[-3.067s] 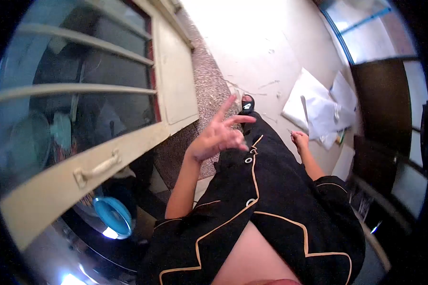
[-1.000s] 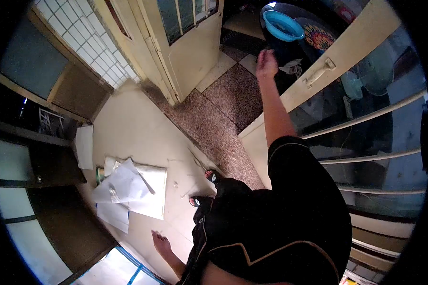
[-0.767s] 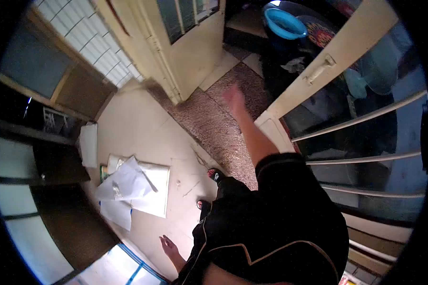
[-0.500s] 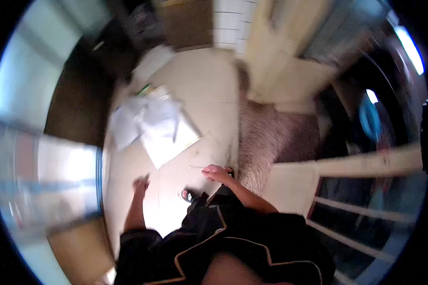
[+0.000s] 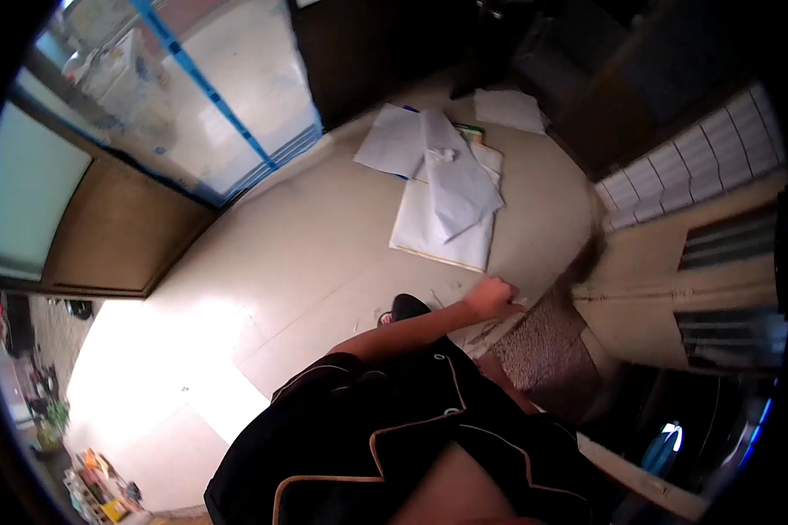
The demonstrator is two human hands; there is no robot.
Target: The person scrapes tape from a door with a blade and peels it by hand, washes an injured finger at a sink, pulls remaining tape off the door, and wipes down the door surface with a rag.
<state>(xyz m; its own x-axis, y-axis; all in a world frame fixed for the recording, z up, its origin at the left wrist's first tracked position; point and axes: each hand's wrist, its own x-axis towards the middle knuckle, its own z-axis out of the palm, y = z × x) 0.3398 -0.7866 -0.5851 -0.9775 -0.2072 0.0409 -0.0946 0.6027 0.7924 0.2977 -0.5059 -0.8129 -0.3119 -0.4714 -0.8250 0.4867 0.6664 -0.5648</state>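
My left hand [image 5: 492, 298] is stretched across in front of my body, above the pale floor beside the brown speckled strip. Its fingers look curled, with one digit standing apart; whatever they may hold is too small to make out. Lower and closer to my dark clothing is my right hand [image 5: 492, 367], blurred and in shadow, its fingers not clear. White sheets [image 5: 458, 188] lie loosely over a flat white item with a yellowish edge [image 5: 442, 229], beyond my left hand. A dark-shod foot [image 5: 409, 306] shows just under my left forearm.
At the upper left stands a blue-framed glass door [image 5: 236, 96], beside a brown panel [image 5: 123, 223]. A cream door [image 5: 639, 297] is on the right, with a blue basin [image 5: 661, 451] below it. Colourful items [image 5: 101, 490] lie at the lower left. Another white sheet [image 5: 510, 110] lies by the far wall.
The view has turned left, away from the cream doors, and the papers now appear farther right. My left hand has swung across my body; my right hand has drawn in close to my clothing.
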